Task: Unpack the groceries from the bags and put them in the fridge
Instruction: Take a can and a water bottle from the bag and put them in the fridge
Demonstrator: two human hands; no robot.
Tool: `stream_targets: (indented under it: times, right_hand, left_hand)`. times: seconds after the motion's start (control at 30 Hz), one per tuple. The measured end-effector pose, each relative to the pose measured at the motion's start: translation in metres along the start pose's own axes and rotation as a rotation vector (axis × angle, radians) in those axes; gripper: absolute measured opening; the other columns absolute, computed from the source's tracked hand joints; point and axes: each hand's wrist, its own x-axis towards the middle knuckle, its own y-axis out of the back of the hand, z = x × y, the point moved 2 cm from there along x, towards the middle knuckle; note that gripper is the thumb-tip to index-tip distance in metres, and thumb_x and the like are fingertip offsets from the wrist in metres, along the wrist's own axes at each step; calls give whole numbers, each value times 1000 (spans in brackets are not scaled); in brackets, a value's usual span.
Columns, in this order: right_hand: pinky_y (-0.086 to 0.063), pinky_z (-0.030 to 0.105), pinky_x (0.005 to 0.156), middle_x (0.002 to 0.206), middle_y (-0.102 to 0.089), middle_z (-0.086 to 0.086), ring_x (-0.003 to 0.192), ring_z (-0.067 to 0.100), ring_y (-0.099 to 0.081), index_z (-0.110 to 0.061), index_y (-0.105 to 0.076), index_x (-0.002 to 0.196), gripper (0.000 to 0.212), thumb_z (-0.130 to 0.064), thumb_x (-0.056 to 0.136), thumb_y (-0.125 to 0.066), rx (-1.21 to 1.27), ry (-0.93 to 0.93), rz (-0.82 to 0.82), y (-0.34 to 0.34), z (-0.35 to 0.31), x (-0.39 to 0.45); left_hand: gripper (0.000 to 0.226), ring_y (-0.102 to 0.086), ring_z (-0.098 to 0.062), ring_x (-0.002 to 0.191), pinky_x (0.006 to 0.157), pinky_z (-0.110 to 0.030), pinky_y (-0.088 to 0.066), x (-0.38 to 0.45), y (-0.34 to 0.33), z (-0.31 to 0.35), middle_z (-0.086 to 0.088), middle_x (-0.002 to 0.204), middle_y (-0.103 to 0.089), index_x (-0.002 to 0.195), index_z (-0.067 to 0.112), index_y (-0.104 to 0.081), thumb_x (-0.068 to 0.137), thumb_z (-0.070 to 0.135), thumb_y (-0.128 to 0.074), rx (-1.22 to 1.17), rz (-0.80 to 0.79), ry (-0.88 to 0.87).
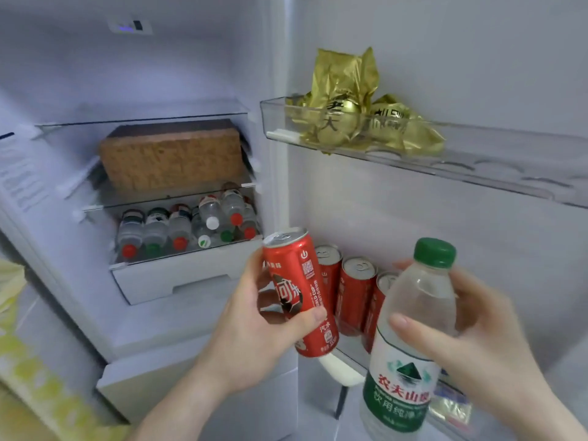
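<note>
My left hand (251, 332) grips a red cola can (299, 291), tilted slightly, in front of the open fridge. My right hand (471, 338) holds a clear water bottle (410, 338) with a green cap and green label, upright, just right of the can. Behind both, three more red cans (353, 291) stand in the lower door shelf (340, 370). Inside the fridge, a drawer (178, 275) holds several water bottles (191, 227) lying on their sides.
A brown block-like package (171, 154) sits on the glass shelf above the bottles. Gold foil packets (356, 109) fill the left end of the upper door shelf (477, 167). A yellow-green surface (28, 361) lies at the lower left.
</note>
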Motion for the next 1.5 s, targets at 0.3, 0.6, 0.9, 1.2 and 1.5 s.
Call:
stream_targets:
  times: [0.3,0.6,0.9,1.2,1.5]
  right_hand:
    - [-63,30,69,96,-80,-1,86,17,-77,-39,-77,104,58,-29,51,-99,-22,-26,62,57,11,-16]
    - [-61,22,70,97,-80,-1,87,14,-77,-31,-78,101,38,-25,64,-82,42,-70,-71,81,33,-23]
    - [-58,19,64,91,-80,-2,80,13,-77,-35,-77,93,31,-25,64,-80,64,-75,-123,83,42,-20]
    - [-58,23,68,92,-80,-6,83,10,-76,-41,-76,92,32,-28,63,-80,43,-86,-147,86,48,-19]
    - [-57,37,79,98,-80,-7,91,10,-76,-41,-75,99,46,-54,55,-79,37,-87,-155,87,50,-20]
  left_hand:
    - [69,-69,-14,112,98,-46,-56,7,-70,27,7,120,-72,129,32,-54,73,23,-93,-33,-89,-96]
    - [55,-71,-1,96,85,-38,-61,7,-126,45,16,101,-76,112,33,-63,68,39,-94,125,8,-141]
    - [83,-52,0,118,101,-31,-49,11,-140,49,20,122,-63,135,49,-45,64,52,-86,418,5,-216]
    - [77,-31,-13,128,112,-41,-31,24,-153,40,18,120,-48,127,48,-49,59,55,-85,618,-110,-193]
    - [75,-36,-14,130,116,-47,-21,38,-159,33,21,130,-52,130,44,-57,61,63,-80,827,-171,-361]
